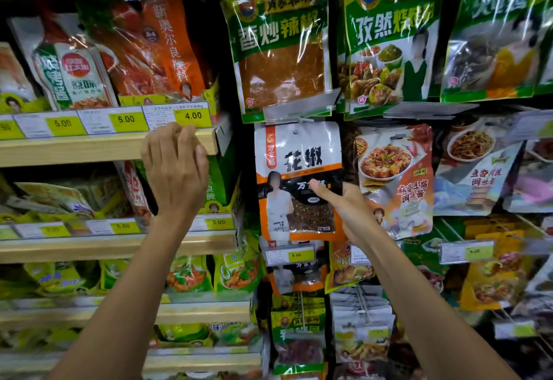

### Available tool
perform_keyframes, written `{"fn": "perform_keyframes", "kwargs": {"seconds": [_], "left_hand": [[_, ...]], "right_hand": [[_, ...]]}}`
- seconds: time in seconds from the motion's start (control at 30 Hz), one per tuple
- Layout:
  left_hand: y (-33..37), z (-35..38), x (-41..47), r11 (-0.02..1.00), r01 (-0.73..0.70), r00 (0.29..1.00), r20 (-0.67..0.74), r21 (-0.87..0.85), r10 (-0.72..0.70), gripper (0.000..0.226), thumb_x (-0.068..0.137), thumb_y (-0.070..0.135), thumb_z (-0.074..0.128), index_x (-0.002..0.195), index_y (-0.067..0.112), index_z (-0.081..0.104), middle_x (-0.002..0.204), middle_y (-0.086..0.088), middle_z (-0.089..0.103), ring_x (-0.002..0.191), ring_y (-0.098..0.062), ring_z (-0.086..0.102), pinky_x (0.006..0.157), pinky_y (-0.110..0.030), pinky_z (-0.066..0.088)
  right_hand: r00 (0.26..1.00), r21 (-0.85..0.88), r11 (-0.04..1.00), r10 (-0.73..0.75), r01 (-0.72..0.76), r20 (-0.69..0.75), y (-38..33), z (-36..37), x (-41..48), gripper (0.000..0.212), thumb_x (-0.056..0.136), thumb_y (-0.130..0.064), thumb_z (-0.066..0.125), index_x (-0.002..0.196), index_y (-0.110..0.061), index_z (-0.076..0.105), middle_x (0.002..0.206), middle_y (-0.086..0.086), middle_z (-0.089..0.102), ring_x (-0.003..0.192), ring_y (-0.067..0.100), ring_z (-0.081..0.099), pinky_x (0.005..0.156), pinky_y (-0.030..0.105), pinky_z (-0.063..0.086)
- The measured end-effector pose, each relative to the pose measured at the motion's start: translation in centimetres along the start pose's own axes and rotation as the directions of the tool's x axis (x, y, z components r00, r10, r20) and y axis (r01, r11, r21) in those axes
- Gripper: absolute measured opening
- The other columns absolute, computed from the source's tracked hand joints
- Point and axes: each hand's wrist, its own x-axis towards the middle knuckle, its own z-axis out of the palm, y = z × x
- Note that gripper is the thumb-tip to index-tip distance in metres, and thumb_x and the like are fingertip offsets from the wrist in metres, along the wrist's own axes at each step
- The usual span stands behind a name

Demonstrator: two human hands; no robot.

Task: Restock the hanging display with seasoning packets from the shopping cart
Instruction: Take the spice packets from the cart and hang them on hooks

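A white and orange peppercorn seasoning packet [296, 179] hangs at the centre of the hanging display, its top hole at a peg under a clear label holder [299, 109]. My right hand [344, 209] pinches the packet's lower right side, thumb on its front. My left hand [176, 167] rests on the wooden shelf edge [104, 147] to the left, fingers curled over the rim below the 4.00 price tag [191, 116]. The shopping cart is out of view.
Green packets [278, 38] hang in the row above, a tofu sauce packet [395, 176] hangs just right. A 6.00 price tag [290, 255] sits below the held packet. Wooden shelves with bagged seasonings fill the left side.
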Motion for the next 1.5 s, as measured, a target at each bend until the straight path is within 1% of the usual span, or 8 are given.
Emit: {"fn": "perform_keyframes", "kwargs": {"seconds": [0.37,0.8,1.0,1.1,1.23,1.33,1.43,1.5], "left_hand": [[0.1,-0.1,0.0,1.0,0.01,1.0,0.007,-0.005,-0.01,0.025,0.097,0.014,0.043,0.116,0.002,0.053,0.11,-0.025,0.056,0.108,-0.033,0.042,0.1,-0.045,0.032],[1.6,-3.1,0.2,0.996,0.053,0.994,0.104,-0.074,-0.045,0.032,0.099,0.013,0.043,0.123,-0.005,0.054,0.123,-0.025,0.056,0.118,-0.035,0.045,0.106,-0.047,0.035],[6.5,-5.8,-4.4,0.963,0.128,0.967,0.245,-0.235,-0.069,0.026,0.097,0.007,0.041,0.111,-0.006,0.059,0.109,-0.024,0.061,0.104,-0.037,0.052,0.093,-0.041,0.038],[10.8,-7.7,-8.9,0.86,0.364,0.856,0.493,-0.359,-0.156,0.025,0.098,0.009,0.039,0.097,-0.004,0.06,0.085,-0.02,0.059,0.079,-0.036,0.056,0.073,-0.039,0.037],[18.3,-10.6,-15.9,0.562,0.751,0.536,0.817,-0.347,-0.213,0.029,0.104,0.016,0.036,0.098,0.006,0.063,0.07,-0.007,0.059,0.059,-0.031,0.053,0.056,-0.029,0.04],[25.0,-12.8,-20.2,0.366,0.911,0.266,0.948,-0.189,-0.173,0.029,0.104,0.015,0.036,0.097,0.003,0.061,0.08,-0.006,0.063,0.072,-0.02,0.06,0.066,-0.031,0.046],[31.8,-14.6,-23.4,0.344,0.936,0.094,0.995,-0.078,-0.028,0.028,0.102,0.01,0.038,0.096,-0.006,0.06,0.083,-0.023,0.063,0.076,-0.032,0.06,0.071,-0.044,0.044],[35.8,-15.9,-24.7,0.348,0.934,0.064,0.997,-0.075,0.044,0.022,0.101,0.005,0.04,0.092,0.002,0.061,0.073,-0.009,0.063,0.068,-0.008,0.062,0.067,-0.026,0.045]], "right_hand": [[0.984,-0.082,0.997,-0.004,-0.011,-0.177,0.3,1.5,6.3,0.055,0.088,-0.027,0.07,0.136,-0.008,0.051,0.136,0.006,0.056,0.13,0.022,0.048,0.097,0.03,0.042],[0.921,-0.465,0.885,-0.148,-0.039,-0.359,0.9,2.6,1.0,0.038,0.094,-0.028,0.062,0.12,0.0,0.06,0.101,0.014,0.068,0.104,0.031,0.062,0.073,0.027,0.041],[0.943,-0.443,0.896,-0.158,0.013,-0.292,1.4,1.3,-7.8,0.036,0.102,-0.023,0.048,0.135,-0.009,0.048,0.129,0.005,0.056,0.115,0.018,0.054,0.094,0.023,0.044],[0.924,-0.438,0.897,-0.125,-0.05,-0.362,3.4,-2.4,-12.9,0.028,0.102,-0.028,0.047,0.124,-0.015,0.058,0.111,-0.002,0.062,0.092,0.007,0.056,0.08,0.015,0.045],[0.868,-0.342,0.915,0.017,-0.213,-0.496,7.1,-8.7,-21.0,0.02,0.101,-0.025,0.049,0.098,-0.013,0.065,0.087,0.003,0.067,0.08,0.015,0.063,0.071,0.029,0.05],[0.774,-0.257,0.896,0.136,-0.363,-0.619,10.1,-13.5,-27.5,0.027,0.101,-0.014,0.046,0.1,0.0,0.069,0.083,0.015,0.07,0.082,0.032,0.067,0.07,0.028,0.053],[0.677,-0.254,0.815,0.214,-0.522,-0.705,12.1,-18.2,-33.9,0.027,0.1,-0.012,0.049,0.096,0.004,0.071,0.088,0.023,0.072,0.082,0.026,0.069,0.075,0.032,0.053],[0.641,-0.248,0.794,0.218,-0.556,-0.736,12.7,-21.2,-38.0,0.024,0.097,-0.007,0.054,0.082,0.001,0.07,0.073,0.01,0.071,0.064,0.01,0.063,0.067,0.024,0.048]]}}
